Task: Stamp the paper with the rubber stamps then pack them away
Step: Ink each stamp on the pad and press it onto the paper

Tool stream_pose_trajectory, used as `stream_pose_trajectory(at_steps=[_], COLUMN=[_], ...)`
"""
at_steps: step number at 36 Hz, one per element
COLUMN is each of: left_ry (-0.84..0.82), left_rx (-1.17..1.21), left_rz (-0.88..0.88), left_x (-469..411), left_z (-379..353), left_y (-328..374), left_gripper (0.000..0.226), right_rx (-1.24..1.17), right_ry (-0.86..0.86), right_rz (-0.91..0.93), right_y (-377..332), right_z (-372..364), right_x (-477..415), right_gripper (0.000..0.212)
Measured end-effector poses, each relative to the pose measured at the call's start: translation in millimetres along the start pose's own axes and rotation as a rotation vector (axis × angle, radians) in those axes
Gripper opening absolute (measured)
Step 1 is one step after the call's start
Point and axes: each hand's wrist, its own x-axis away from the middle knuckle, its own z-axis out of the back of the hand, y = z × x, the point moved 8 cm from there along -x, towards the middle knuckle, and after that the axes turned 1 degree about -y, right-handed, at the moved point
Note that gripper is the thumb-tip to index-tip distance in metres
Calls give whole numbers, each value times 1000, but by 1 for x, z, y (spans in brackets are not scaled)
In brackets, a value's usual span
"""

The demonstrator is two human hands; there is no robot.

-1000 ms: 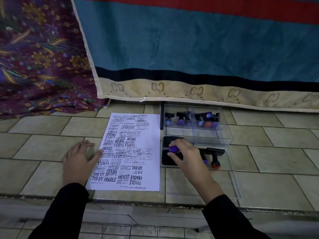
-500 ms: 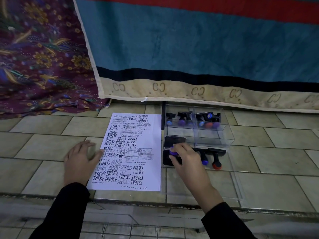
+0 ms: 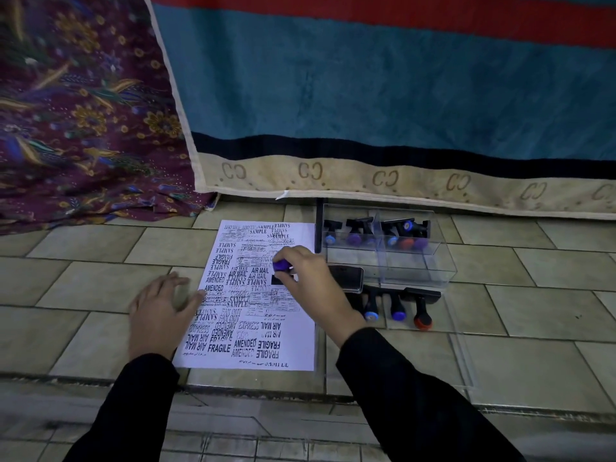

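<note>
One stamp (image 3: 282,265) pinched in your right hand (image 3: 311,286) over crowded paper (image 3: 300,345); left hand (image 3: 160,315) flat, seemingly pinning the left edge. Tilting would smear.

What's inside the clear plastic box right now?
Black-based rubber stamps with blue, purple and red knobs lie along the far wall of the clear plastic box. They overlap, so the exact count is hidden.

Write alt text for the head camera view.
The right hand holds a purple-topped stamp over a paper crowded with prints, while the left hand rests flat at its left edge. To the right on the tiled floor lie an ink pad, loose stamps and a clear box holding more.
</note>
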Motion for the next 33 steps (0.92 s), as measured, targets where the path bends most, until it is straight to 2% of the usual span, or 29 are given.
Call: stream_pose_trajectory(at_steps=[18, 25, 27, 30, 33], left_ry=[-19, -13, -11, -8, -5], left_rx=[-6, -8, -7, -11, -1], left_rz=[16, 11, 7, 5, -3], left_x=[-1, -1, -1, -2, -2], left_z=[0, -2, -2, -3, -4], left_y=[1, -1, -2, -3, -3], left_gripper=[39, 39, 39, 39, 38], right_rx=[47, -29, -126, -284, -345], right_ry=[-11, 4, 68, 266, 395], right_rz=[-5, -50, -75, -121, -143], right_y=[12, 16, 20, 27, 33], right_z=[-18, -18, -8, 26, 56], right_x=[-2, 0, 3, 9, 19], right_gripper=[12, 15, 16, 18, 21])
